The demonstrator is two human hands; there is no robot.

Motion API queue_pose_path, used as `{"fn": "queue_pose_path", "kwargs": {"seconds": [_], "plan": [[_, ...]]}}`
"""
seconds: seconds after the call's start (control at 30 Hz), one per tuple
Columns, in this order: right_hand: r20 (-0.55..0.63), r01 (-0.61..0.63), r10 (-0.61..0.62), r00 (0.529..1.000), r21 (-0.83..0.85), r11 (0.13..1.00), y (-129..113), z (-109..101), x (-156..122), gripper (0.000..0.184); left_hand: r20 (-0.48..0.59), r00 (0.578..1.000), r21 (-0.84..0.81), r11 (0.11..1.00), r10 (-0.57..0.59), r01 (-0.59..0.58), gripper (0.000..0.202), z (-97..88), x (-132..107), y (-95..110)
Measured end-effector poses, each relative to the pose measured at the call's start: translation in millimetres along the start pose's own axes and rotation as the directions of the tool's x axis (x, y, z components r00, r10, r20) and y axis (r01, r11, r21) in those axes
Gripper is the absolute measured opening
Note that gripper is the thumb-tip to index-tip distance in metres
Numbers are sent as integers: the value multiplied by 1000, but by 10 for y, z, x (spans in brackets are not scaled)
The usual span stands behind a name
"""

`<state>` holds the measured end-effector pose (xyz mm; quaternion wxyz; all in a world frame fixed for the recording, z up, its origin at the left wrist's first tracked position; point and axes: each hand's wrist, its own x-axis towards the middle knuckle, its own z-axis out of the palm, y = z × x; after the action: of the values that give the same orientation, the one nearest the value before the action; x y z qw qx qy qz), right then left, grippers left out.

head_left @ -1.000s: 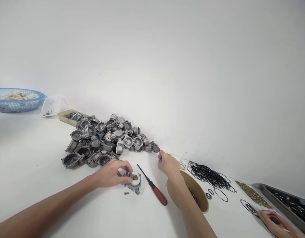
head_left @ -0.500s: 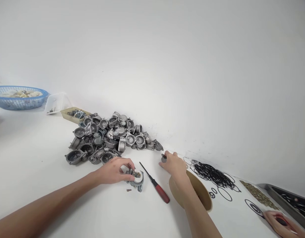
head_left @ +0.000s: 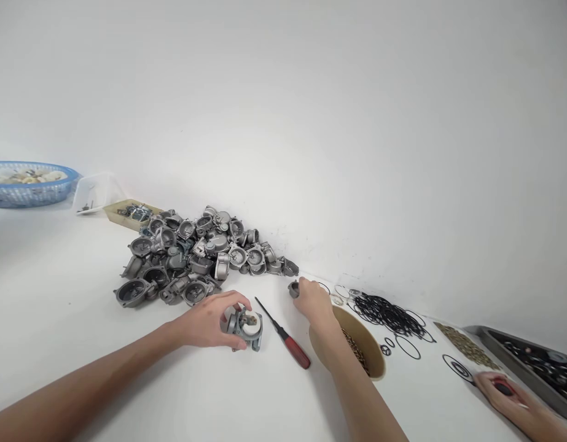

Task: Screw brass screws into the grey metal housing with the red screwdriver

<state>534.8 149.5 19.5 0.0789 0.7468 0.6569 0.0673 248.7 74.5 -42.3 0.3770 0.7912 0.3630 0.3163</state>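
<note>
Left hand (head_left: 209, 319) clamped on carb body (head_left: 246, 323), pinning it to desk (head_left: 80, 319). Right hand (head_left: 313, 301) pinching small metal part (head_left: 293, 288). Screwdriver (head_left: 283, 334) parked between, easy reach.

We see a small assembly workshop: a heap of cast metal housings (head_left: 200, 258), black rubber rings (head_left: 387, 313) and a screwdriver (head_left: 283, 334) cover the white bench (head_left: 57, 307).

We see a white worktop (head_left: 57, 294) carrying a heap of grey metal housings (head_left: 195, 258) at centre left, a red-handled screwdriver (head_left: 283, 334) at centre, black rubber rings (head_left: 389, 313) to the right, and a blue basket (head_left: 29, 183) (upper left of the frame).
</note>
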Motion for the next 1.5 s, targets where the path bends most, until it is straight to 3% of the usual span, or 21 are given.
{"fn": "queue_pose_path", "kwargs": {"seconds": [0.23,0.53,0.77,0.97,1.13,1.27,1.5], "plan": [[-10,55,-54,998,111,992,41,30,-7,38,-7,1000,-13,1000,-11,11,67,49,-2,-48],[-177,40,2,984,234,972,-2,-85,-29,38,-17,998,-43,997,-62,62,67,88,-13,-24],[-255,187,-81,964,430,883,-53,-316,-157,24,-16,996,-79,993,-85,83,71,100,-10,-42],[-125,326,-341,932,698,638,20,-750,-483,22,-25,995,-139,986,-96,92,72,121,4,-59],[31,319,-612,790,833,453,45,-982,-745,28,-28,997,-195,979,-74,67,75,140,15,-40],[88,281,-678,730,866,415,-50,-963,-804,28,-22,999,-192,980,-49,44,76,152,-4,-34],[114,208,-652,750,894,396,-178,-904,-807,27,-15,1000,-168,986,-18,15,79,169,-16,-40]]}}
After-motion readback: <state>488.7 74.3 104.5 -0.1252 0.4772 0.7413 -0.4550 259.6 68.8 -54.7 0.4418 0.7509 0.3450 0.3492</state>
